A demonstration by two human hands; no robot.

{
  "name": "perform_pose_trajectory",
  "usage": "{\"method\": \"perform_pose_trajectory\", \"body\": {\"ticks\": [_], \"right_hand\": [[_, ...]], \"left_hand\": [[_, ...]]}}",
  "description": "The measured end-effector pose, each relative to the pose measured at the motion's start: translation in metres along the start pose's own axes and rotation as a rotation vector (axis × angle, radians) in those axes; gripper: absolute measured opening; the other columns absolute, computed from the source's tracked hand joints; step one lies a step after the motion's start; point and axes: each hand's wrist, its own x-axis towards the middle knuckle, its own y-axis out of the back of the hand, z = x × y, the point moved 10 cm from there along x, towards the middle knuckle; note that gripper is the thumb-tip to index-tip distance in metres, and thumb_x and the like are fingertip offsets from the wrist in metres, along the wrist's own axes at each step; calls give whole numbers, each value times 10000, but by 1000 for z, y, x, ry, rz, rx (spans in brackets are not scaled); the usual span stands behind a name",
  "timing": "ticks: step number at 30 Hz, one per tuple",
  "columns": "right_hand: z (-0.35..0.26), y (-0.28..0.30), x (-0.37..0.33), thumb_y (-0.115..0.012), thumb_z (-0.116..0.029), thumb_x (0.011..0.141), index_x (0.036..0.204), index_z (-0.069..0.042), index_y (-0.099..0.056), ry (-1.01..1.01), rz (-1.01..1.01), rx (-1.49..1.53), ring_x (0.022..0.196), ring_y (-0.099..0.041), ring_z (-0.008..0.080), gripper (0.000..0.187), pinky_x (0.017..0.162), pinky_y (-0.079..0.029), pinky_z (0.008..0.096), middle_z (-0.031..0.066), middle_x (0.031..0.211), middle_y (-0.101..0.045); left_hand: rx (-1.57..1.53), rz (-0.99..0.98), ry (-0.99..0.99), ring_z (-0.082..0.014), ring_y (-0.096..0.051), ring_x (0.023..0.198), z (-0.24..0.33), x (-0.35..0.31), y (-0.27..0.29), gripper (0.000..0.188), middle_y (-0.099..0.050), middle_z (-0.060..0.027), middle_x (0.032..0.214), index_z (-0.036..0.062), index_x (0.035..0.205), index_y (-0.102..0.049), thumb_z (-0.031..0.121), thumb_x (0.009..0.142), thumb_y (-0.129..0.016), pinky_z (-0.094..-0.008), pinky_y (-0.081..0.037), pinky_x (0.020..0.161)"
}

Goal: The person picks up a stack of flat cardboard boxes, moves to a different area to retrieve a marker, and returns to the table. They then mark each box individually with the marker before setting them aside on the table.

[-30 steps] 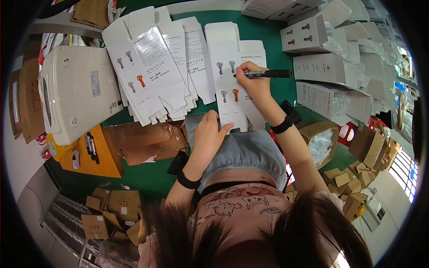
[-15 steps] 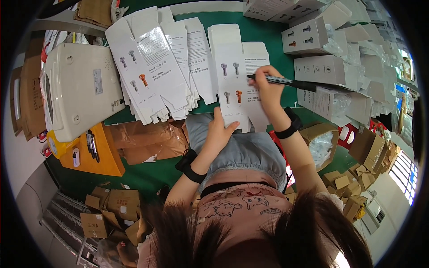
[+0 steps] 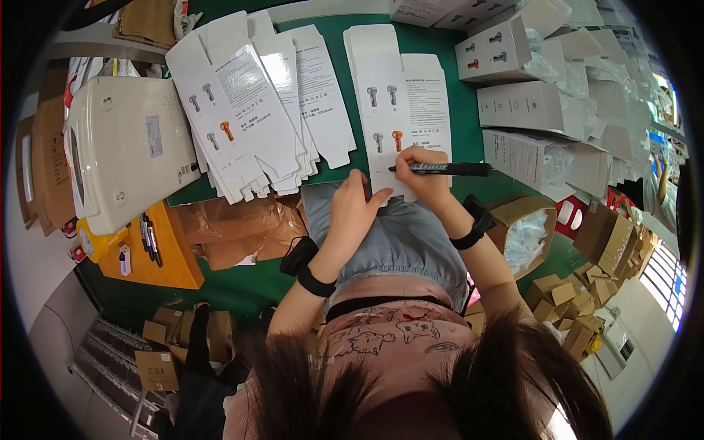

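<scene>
Head view: the right hand (image 3: 429, 176) pinches a black marker (image 3: 456, 169) at a flat white carton (image 3: 384, 116) on the green table (image 3: 465, 110), while the left hand (image 3: 352, 209), grip unclear, touches its near-left edge, presumably steadying it.

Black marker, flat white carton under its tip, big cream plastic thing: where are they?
Black marker (image 3: 441, 169), head view: on its barrel.
Flat white carton (image 3: 386, 119), head view: on its printed panel.
Cream plastic thing (image 3: 130, 145), head view: on its broad face.
</scene>
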Motion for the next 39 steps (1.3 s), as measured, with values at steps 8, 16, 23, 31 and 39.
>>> {"method": "perform_pose_trajectory", "body": {"ticks": [8,16,23,31,39], "right_hand": [[-13,-15,-2,-597,-44,674,642,-11,-557,171,-55,-190,463,-501,146,61,450,-389,248,63,529,-516],[-13,-18,-3,-601,-55,655,634,-32,-551,183,-76,-230,480,-524,203,59,462,-413,279,71,546,-523],[-1,5,-6,-547,-51,731,658,4,-519,7,0,158,479,-510,131,96,459,-412,239,78,605,-552],[-26,78,7,-454,-51,810,691,-7,-467,57,420,546,495,-511,110,128,467,-389,193,78,617,-536],[3,47,27,-503,-77,805,713,-2,-506,-169,255,344,529,-519,76,118,491,-389,182,44,607,-538]], "left_hand": [[-174,-77,48,-202,-537,467,-18,0,-20,320,-519,-122,550,-29,682,-449,184,683,-688,-278,-416,447],[-201,-45,41,-162,-529,439,-18,-1,-18,283,-527,-108,568,-24,700,-443,134,692,-679,-261,-402,417],[-127,152,-115,-159,-546,499,11,-9,8,220,-548,-112,612,-10,776,-443,75,720,-638,-261,-408,443],[-726,95,180,-92,-569,631,-6,-22,101,202,-618,-60,769,1,928,-470,-7,754,-572,-183,-415,513],[49,595,111,-158,-529,704,-31,-50,219,197,-568,-84,792,-9,917,-492,81,768,-584,-248,-412,620]]}}
